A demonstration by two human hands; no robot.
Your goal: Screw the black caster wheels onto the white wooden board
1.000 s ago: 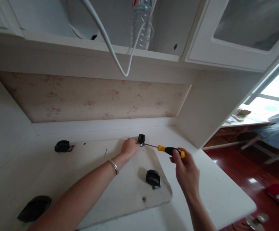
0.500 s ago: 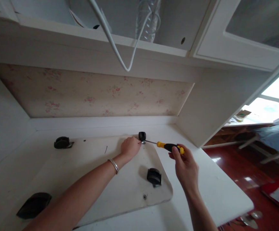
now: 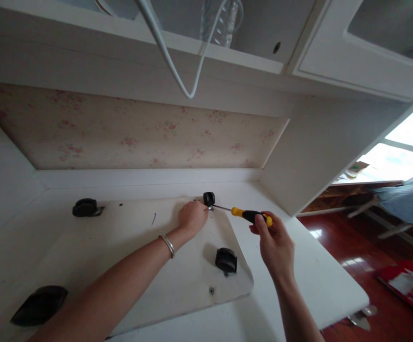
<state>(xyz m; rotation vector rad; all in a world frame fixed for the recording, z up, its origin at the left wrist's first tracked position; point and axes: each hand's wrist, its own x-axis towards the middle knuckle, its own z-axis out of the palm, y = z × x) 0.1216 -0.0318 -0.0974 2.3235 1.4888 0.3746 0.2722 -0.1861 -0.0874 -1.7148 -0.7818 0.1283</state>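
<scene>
My right hand [image 3: 276, 240] grips a yellow and black screwdriver [image 3: 251, 216], its thin shaft pointing left. The tip reaches the metal base of a black caster wheel [image 3: 209, 198] at the far right corner of a white board [image 3: 188, 270]. Curled beside that base is my left hand [image 3: 193, 219], a silver bracelet [image 3: 167, 245] around its wrist. What its fingertips pinch, if anything, is hidden. More black casters are on the board: one at near right [image 3: 226, 260], one at far left [image 3: 85, 207], and one at near left [image 3: 40, 305] beside my forearm.
The board lies on a white desktop [image 3: 313, 275] below a shelf with a dangling white cable [image 3: 190, 95]. A thin dark strip [image 3: 154, 219] lies on the board. Past the desk's right edge, a red tray [image 3: 406, 285] stands on the red floor.
The view has shifted slightly, so the board and casters sit a little further left and up. Both hands keep nearly the same pose, with the screwdriver tip still at the caster base.
</scene>
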